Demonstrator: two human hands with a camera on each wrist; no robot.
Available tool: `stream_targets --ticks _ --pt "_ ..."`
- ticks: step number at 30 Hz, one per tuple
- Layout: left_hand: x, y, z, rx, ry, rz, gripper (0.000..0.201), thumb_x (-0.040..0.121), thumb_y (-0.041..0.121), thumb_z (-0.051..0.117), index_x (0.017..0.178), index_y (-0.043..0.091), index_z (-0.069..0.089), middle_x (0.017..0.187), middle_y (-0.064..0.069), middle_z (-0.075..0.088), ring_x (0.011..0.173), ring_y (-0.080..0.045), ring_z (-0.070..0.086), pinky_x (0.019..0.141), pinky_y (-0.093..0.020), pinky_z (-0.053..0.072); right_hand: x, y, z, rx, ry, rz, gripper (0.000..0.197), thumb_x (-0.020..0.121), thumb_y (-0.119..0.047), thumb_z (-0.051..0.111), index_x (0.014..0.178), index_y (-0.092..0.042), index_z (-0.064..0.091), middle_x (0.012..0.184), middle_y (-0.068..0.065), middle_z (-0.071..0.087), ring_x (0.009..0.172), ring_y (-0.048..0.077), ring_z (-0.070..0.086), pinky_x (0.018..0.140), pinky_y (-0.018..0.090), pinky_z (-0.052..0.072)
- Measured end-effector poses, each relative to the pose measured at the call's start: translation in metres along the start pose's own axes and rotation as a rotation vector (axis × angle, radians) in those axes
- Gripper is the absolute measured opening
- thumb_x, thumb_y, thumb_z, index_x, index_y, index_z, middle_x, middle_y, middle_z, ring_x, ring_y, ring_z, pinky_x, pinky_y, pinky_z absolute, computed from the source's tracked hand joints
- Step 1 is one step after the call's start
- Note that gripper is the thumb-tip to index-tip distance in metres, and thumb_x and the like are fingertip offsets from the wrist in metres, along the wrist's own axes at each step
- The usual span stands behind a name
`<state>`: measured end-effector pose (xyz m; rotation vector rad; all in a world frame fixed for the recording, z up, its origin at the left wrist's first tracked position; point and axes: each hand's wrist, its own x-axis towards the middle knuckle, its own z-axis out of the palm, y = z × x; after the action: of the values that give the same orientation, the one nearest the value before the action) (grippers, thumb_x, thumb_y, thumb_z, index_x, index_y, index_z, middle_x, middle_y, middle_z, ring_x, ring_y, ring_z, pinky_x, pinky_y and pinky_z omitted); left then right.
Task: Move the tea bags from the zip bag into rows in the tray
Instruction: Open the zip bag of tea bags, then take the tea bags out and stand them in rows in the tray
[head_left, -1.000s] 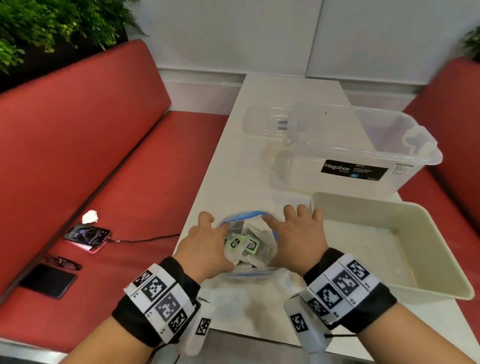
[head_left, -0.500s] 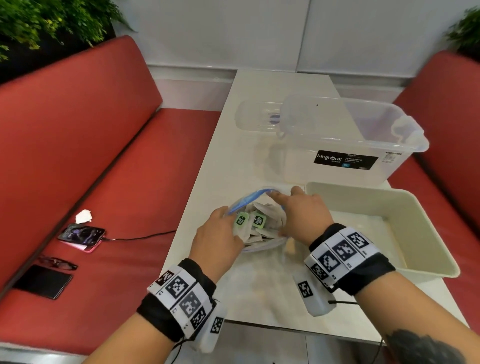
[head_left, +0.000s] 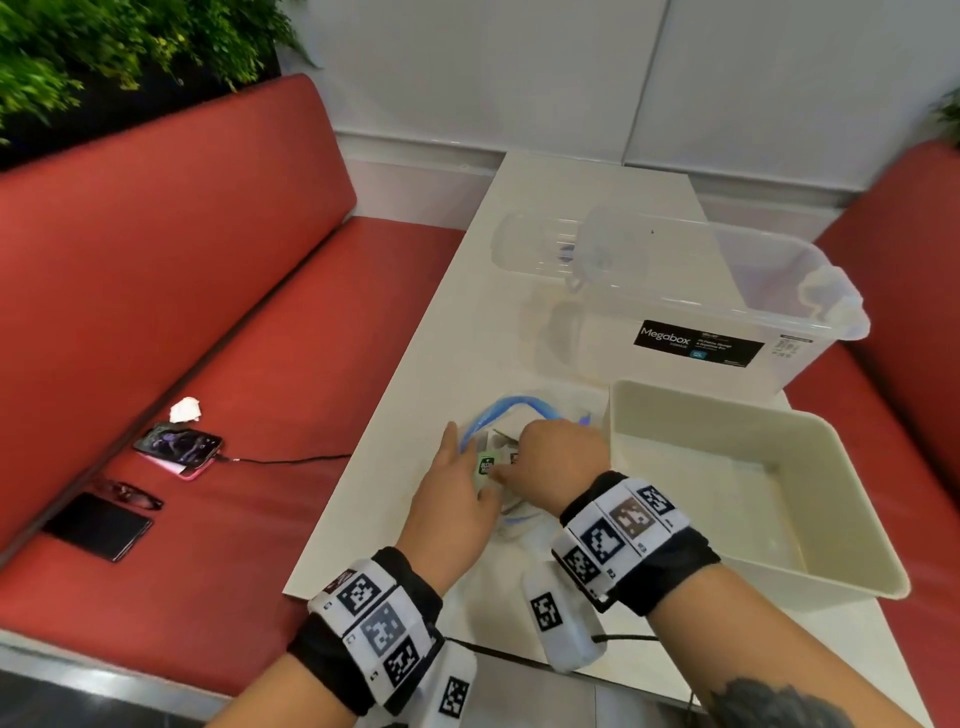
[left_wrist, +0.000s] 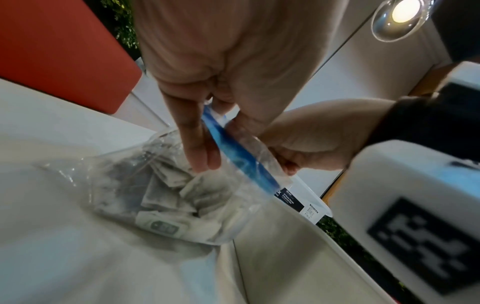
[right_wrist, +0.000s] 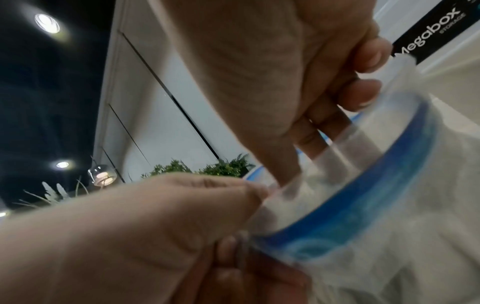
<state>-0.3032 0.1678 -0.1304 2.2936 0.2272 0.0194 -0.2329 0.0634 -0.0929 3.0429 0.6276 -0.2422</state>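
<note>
Both hands at the open zip bag (head_left: 511, 415)

Left hand (head_left: 457, 499) pinches the bag's rim; right hand (head_left: 558, 457) reaches inside, fingers curled round tea bags (left_wrist: 166, 197), beside the tray (head_left: 857, 519).

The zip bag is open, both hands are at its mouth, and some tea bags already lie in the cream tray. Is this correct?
Not quite: the cream tray holds no tea bags, as the head view shows. The tea bags are all inside the zip bag, open, with left hand and right hand at its mouth.

Premises present as a café or restaurant booth. A narrow white table (head_left: 545, 249) stands between two red upholstered benches (head_left: 171, 270), one on each side. Green foliage planter (head_left: 104, 47) sits behind the left bench backrest. Glass pendant lamp (left_wrist: 400, 18) hangs from a dark ceiling.
</note>
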Motion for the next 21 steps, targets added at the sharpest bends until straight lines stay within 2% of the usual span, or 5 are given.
stream_targets --ticks 3,7,14,18,21 --pt "-0.007 0.002 0.002 0.011 -0.008 0.025 0.055 0.087 0.007 0.045 0.139 0.021 0.037 0.158 -0.006 0.004 0.129 -0.020 0.042 0.093 -0.018 0.033 0.002 -0.008 0.006 -0.035 -0.058 -0.002 0.040 0.084 -0.053 0.047 0.065 -0.017 0.048 0.070 -0.004 0.055 0.075 0.017 0.056 0.086 0.033 0.043" --pt "-0.014 0.002 0.002 0.036 -0.042 0.044 0.058 0.087 0.013 0.048 0.142 0.026 0.033 0.158 -0.003 0.000 0.117 -0.018 0.053 0.087 -0.016 0.035 0.005 -0.012 0.012 0.100 -0.079 -0.020 0.023 0.080 -0.039 0.052 0.087 -0.020 0.063 0.082 -0.002 0.064 0.079 0.018 0.062 0.072 0.030 0.044" --pt "-0.006 0.009 -0.004 -0.008 -0.063 0.001 0.064 0.087 0.012 0.052 0.145 0.019 0.026 0.157 -0.008 0.003 0.135 -0.018 0.035 0.089 -0.006 0.023 0.009 -0.003 0.004 0.351 -0.156 0.044 0.030 0.078 -0.022 0.058 0.054 -0.015 0.042 0.056 -0.001 0.044 0.056 0.015 0.048 0.050 0.022 0.036" --pt "0.002 0.009 -0.005 -0.048 -0.059 -0.008 0.065 0.085 0.010 0.053 0.144 0.020 0.029 0.153 -0.008 0.021 0.131 -0.021 0.038 0.087 -0.008 0.026 0.009 0.020 -0.012 0.457 -0.036 0.089 0.032 0.074 -0.022 0.067 0.058 -0.014 0.041 0.057 -0.001 0.042 0.060 0.017 0.045 0.045 0.022 0.027" --pt "0.006 0.004 -0.008 0.049 -0.011 -0.008 0.070 0.085 0.024 0.054 0.145 0.038 0.021 0.157 -0.002 0.015 0.141 -0.015 0.022 0.107 -0.025 0.029 0.008 0.037 -0.014 0.514 0.015 0.107 0.038 0.075 -0.025 0.071 0.055 -0.018 0.039 0.054 -0.004 0.041 0.051 0.011 0.039 0.045 0.022 0.026"
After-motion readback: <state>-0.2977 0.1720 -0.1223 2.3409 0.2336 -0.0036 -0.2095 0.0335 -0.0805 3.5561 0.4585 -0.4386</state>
